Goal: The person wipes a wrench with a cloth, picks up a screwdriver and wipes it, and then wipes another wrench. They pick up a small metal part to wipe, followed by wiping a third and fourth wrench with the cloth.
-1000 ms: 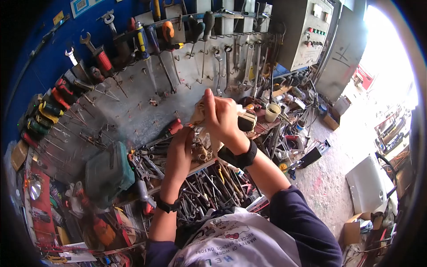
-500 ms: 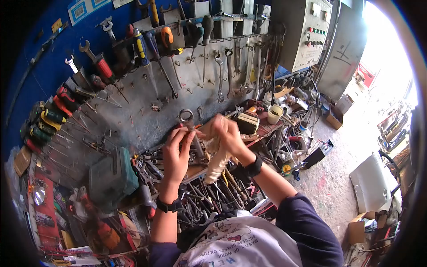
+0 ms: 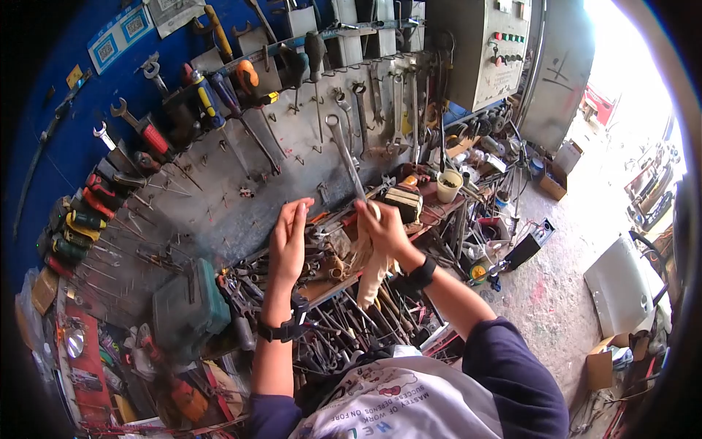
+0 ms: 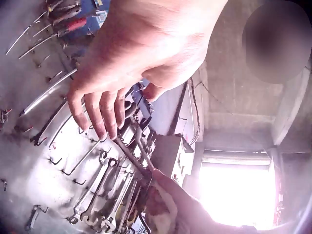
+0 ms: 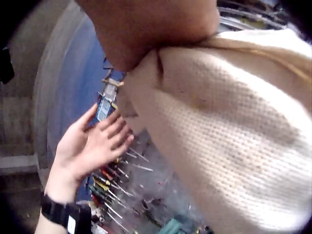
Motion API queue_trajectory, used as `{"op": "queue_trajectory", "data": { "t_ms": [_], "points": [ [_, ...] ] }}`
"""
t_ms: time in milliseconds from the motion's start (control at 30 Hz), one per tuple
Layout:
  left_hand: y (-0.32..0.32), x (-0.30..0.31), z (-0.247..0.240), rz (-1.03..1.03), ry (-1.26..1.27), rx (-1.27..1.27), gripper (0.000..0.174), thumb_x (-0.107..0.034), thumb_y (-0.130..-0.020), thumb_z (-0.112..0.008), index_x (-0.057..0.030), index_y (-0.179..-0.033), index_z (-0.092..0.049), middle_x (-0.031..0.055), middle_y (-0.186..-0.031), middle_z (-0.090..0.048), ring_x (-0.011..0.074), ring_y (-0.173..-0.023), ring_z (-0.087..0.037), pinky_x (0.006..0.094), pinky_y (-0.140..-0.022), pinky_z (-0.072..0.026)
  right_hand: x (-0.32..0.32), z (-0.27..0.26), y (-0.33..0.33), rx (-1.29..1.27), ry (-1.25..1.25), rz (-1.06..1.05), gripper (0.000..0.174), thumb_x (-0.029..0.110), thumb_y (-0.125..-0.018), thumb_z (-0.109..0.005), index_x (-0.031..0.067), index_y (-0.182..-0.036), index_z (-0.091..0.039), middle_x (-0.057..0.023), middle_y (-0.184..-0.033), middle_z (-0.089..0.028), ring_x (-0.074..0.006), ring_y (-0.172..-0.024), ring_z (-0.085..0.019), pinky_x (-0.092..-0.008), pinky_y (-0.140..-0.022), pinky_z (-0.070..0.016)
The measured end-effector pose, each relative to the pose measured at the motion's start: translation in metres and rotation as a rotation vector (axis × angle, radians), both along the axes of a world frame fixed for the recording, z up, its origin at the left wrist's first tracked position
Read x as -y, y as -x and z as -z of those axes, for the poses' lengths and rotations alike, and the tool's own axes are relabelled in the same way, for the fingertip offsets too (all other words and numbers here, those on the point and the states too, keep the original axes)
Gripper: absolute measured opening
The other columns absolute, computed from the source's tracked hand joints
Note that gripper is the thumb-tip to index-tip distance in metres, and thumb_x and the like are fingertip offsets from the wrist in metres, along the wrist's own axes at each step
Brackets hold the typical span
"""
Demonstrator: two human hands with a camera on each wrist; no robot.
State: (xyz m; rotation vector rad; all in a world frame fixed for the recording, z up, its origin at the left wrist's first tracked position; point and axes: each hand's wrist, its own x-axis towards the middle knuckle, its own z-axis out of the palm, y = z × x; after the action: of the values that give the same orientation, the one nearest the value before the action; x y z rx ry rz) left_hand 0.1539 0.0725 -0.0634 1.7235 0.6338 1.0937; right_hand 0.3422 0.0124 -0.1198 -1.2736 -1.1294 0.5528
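My right hand [image 3: 389, 235] grips a long metal ring wrench [image 3: 344, 152], its ring end pointing up towards the tool wall. Bunched in the same hand is a cream knitted cloth [image 3: 374, 279], which hangs below the palm and fills much of the right wrist view. To the left, my left hand [image 3: 287, 247] is raised with nothing in it. Its fingers are loosely extended, apart from the wrench in the head view. The right palm and the wrench's lower end are hidden by fingers and cloth.
Wrenches [image 3: 362, 117] and screwdrivers hang on a grey metal panel [image 3: 212, 172] ahead. Below the hands lies a heap of hand tools [image 3: 344, 329]. A green case [image 3: 186, 311] stands left; a white cup [image 3: 448, 186] and a control box [image 3: 482, 58] are to the right.
The left hand has come off the wrench and cloth. The wrench, earlier upright between both hands, is now in the right hand alone, slanting up and left with the cloth hanging down.
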Motion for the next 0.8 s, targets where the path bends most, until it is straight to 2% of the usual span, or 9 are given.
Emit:
{"op": "queue_trajectory", "data": {
  "t_ms": [167,200,300,567,667,767,800],
  "points": [
    [0.005,0.0,0.007,-0.045,-0.018,-0.073,0.037,-0.031,-0.099,-0.034,-0.0001,-0.109,-0.053,0.0088,-0.111,-0.057,0.0189,-0.106,-0.054,0.0312,-0.093,-0.0426,-0.053,-0.029,-0.036,0.036,0.053,0.059,0.054,0.047,-0.089,-0.053,-0.0003,-0.061,-0.053,-0.0019,-0.051,-0.047,-0.0079,-0.052,-0.04,-0.0295,-0.048,-0.039],
    [0.006,0.0,0.009,-0.052,0.0,-0.08,0.038,-0.031,-0.099,-0.034,0.0002,-0.108,-0.053,0.009,-0.11,-0.057,0.019,-0.106,-0.054,0.031,-0.093,-0.0423,-0.062,-0.033,-0.04,0.095,0.085,0.104,0.055,0.047,-0.088,-0.053,-0.0015,-0.062,-0.053,-0.0021,-0.051,-0.047,-0.0078,-0.052,-0.041,-0.0297,-0.049,-0.0393],
    [0.01,-0.002,0.013,-0.082,0.028,-0.108,0.039,-0.03,-0.1,-0.033,0.001,-0.108,-0.054,0.0098,-0.108,-0.058,0.0193,-0.103,-0.056,0.0302,-0.093,-0.0411,-0.074,-0.048,-0.041,-0.001,0.06,0.036,0.059,0.049,-0.087,-0.054,-0.0034,-0.061,-0.052,-0.0031,-0.05,-0.046,-0.0089,-0.052,-0.041,-0.0314,-0.05,-0.04],
    [0.016,0.002,0.017,-0.16,-0.026,-0.161,0.039,-0.031,-0.099,-0.034,0.0009,-0.106,-0.056,0.0108,-0.105,-0.061,0.0181,-0.101,-0.057,0.0282,-0.094,-0.0369,-0.088,-0.04,-0.049,0.042,0.183,0.05,0.062,0.053,-0.084,-0.056,-0.0036,-0.059,-0.051,-0.0044,-0.05,-0.047,-0.01,-0.053,-0.041,-0.0336,-0.051,-0.0407],
    [0.013,0.006,0.017,-0.147,-0.021,-0.142,0.036,-0.031,-0.098,-0.038,-0.0002,-0.105,-0.056,0.0081,-0.099,-0.059,0.0163,-0.094,-0.054,0.0292,-0.087,-0.0402,-0.093,-0.027,-0.05,0.017,0.238,0.035,0.062,0.054,-0.082,-0.057,-0.0034,-0.061,-0.053,-0.0047,-0.053,-0.049,-0.0103,-0.054,-0.044,-0.033,-0.053,-0.042],
    [0.011,0.003,0.026,-0.117,-0.006,-0.129,0.036,-0.031,-0.098,-0.038,-0.0003,-0.105,-0.056,0.0081,-0.1,-0.059,0.0167,-0.095,-0.054,0.0298,-0.087,-0.0403,-0.109,0.009,-0.055,0.018,0.324,0.012,0.062,0.058,-0.08,-0.059,-0.0033,-0.066,-0.056,-0.0065,-0.058,-0.053,-0.0105,-0.059,-0.049,-0.0315,-0.057,-0.0435],
    [0.011,0.004,0.026,-0.12,0.002,-0.138,0.036,-0.031,-0.098,-0.038,-0.0004,-0.105,-0.056,0.0081,-0.101,-0.059,0.0168,-0.095,-0.054,0.0298,-0.087,-0.0402,-0.12,0.027,-0.057,-0.037,0.308,-0.014,0.059,0.057,-0.079,-0.061,-0.0013,-0.068,-0.058,-0.0044,-0.062,-0.055,-0.0092,-0.062,-0.049,-0.0296,-0.057,-0.043]
  ]
}}
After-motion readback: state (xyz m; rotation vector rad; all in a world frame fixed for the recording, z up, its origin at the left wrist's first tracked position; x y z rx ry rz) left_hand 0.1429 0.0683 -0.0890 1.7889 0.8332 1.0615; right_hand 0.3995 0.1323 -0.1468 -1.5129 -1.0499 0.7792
